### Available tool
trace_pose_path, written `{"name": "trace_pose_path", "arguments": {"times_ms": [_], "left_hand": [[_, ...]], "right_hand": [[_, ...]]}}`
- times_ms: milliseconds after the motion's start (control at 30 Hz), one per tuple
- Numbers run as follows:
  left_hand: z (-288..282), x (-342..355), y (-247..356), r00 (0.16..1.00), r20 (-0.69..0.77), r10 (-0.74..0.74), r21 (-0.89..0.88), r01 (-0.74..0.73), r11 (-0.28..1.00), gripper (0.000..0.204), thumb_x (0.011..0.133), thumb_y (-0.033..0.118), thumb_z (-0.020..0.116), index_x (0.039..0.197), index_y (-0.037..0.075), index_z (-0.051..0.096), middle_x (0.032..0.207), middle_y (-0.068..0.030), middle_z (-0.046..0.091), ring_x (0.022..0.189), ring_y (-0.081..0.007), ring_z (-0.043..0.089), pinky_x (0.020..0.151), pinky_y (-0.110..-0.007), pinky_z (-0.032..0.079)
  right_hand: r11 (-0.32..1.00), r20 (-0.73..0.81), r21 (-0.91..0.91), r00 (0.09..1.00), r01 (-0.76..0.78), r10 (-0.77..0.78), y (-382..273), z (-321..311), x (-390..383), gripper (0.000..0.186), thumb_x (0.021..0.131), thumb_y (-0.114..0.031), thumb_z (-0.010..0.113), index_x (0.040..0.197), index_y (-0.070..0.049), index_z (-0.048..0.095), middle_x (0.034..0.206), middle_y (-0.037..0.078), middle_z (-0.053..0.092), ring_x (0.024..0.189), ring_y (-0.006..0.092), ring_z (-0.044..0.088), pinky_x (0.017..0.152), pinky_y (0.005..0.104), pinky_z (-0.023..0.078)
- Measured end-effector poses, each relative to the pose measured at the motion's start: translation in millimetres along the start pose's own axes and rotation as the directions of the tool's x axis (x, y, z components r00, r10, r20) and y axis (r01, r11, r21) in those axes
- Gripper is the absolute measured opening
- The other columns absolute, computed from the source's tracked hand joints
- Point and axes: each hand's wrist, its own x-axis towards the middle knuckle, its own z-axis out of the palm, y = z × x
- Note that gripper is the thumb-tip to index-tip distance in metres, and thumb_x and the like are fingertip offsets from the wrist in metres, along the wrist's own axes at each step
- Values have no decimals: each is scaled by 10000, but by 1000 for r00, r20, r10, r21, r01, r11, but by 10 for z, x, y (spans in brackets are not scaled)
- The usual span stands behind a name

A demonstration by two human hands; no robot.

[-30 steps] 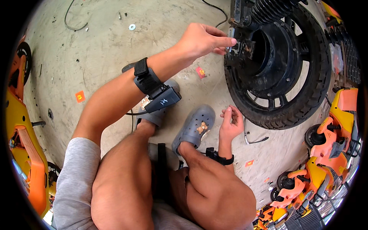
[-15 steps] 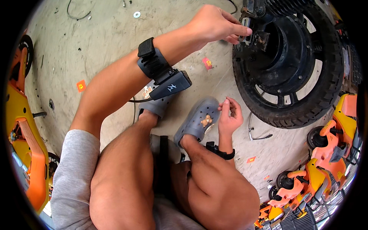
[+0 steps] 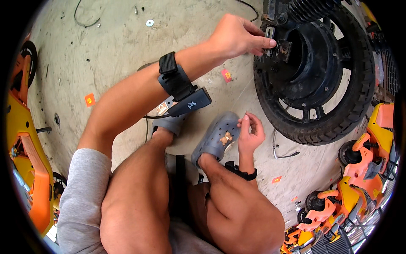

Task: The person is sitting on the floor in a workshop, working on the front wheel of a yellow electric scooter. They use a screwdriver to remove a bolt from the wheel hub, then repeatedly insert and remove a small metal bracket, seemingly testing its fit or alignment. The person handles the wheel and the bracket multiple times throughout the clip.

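The left hand (image 3: 237, 36) reaches far across to the hub (image 3: 296, 59) of a black wheel (image 3: 338, 76) that stands at the far right on the concrete floor (image 3: 105, 55). Its fingers are curled, with thumb and fingertips pinched on a small metal part (image 3: 269, 34) at the hub's left edge, just below the coil spring (image 3: 313, 8); what exactly the part is cannot be told. A black strap with a small device (image 3: 182, 91) sits on the left forearm. The right hand (image 3: 250, 135) is low and near, just beside a grey clog (image 3: 215, 137) and just left of the tyre; its fingers are loosely bent together as if around something tiny, but whether it holds anything cannot be told. A black band (image 3: 243, 171) wraps the right wrist. A second grey clog (image 3: 169, 122) lies under the left forearm. A thin bent wire (image 3: 281, 152) lies on the floor near the tyre's near edge. A washer (image 3: 149, 23) lies far off on the floor. Orange and yellow machines (image 3: 25, 169) stand at the left and right edges.
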Motion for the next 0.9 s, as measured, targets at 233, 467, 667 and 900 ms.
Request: {"name": "trace_pose_path", "arguments": {"times_ms": [233, 467, 667, 900], "left_hand": [[-30, -58, 2, 997, 51, -52, -105, 57, 993, 462, 808, 165, 816, 1099, -151, 645, 965, -187, 711, 843, -238, 722, 769, -307, 580], [112, -157, -12, 997, -55, -53, -125, 45, 991, 344, 811, 126, 797, 1034, -113, 690, 872, -171, 723, 720, -178, 716, 611, -275, 573], [131, -190, -8, 999, -52, -15, 16, 16, 1000, 327, 850, 163, 769, 1028, -101, 696, 789, -123, 705, 680, -148, 681, 643, -278, 574], [207, -263, 35, 997, -66, -43, -96, 36, 995, 308, 861, 107, 737, 1047, -130, 673, 751, -137, 692, 653, -143, 680, 539, -272, 558]], "right_hand": [[996, -203, 37, 976, -77, 83, 22, -175, -58, 122, 911, -40, 627, 978, 57, 662, 740, 89, 659, 616, 110, 608, 578, 244, 508], [999, -582, 20, 812, -28, 35, 55, -829, 88, 297, 949, -141, 485, 1142, 57, 594, 776, 81, 596, 696, 164, 559, 734, 301, 472], [939, -675, 221, 736, 262, -47, -648, -809, 547, 437, 963, -201, 442, 1283, 90, 503, 1248, 192, 547, 1115, 255, 532, 996, 372, 401], [824, -611, 434, 791, 365, -28, -802, -560, 636, 567, 1022, -341, 367, 1376, 98, 427, 1410, 219, 464, 1258, 317, 480, 1104, 409, 350]]}}
